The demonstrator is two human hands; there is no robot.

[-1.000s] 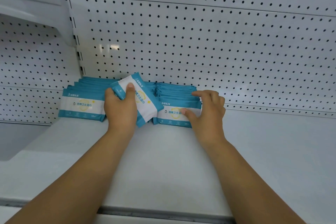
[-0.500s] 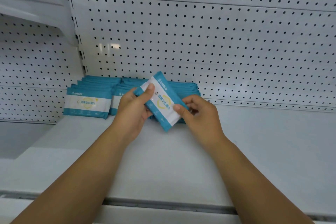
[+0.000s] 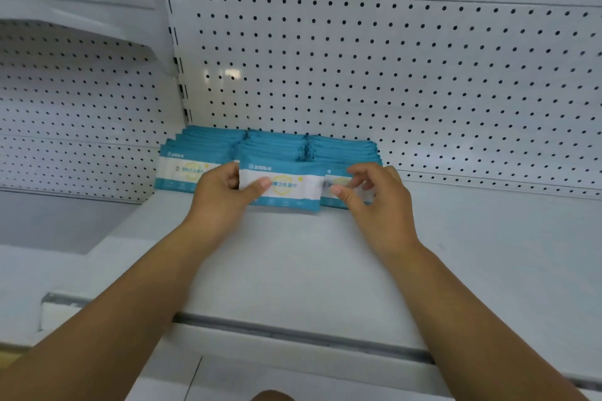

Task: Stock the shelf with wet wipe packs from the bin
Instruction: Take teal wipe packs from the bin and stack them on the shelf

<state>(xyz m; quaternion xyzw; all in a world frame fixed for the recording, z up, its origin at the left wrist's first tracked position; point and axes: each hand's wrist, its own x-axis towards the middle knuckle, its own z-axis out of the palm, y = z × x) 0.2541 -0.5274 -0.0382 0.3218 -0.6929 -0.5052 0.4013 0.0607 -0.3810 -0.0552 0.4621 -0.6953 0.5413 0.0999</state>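
One teal-and-white wipe pack (image 3: pixel 290 184), upright, long side level, printed face forward, at the front of the middle row (image 3: pixel 273 146) of packs. Bottom edge on or just above the shelf (image 3: pixel 293 257); cannot tell which. Pinched at its left end by the left hand (image 3: pixel 221 198), thumb across the white band, the other fingers tucked behind.

Just right of it, the right hand (image 3: pixel 378 205), fingers loosely curled, thumb and fingertips in front of the first pack of the right row (image 3: pixel 342 150). Too blurred to tell whether pinching that pack or only near it.

To the left, the left row (image 3: pixel 192 166), front pack face forward, clear of both hands. All three rows side by side, touching, running back to the white pegboard (image 3: pixel 374 68) at the rear.

Both forearms bare, reaching in over the grey front rail (image 3: pixel 293 334) of the shelf. Higher up on the left, the underside of an upper shelf (image 3: pixel 81 13), more pegboard beneath it.
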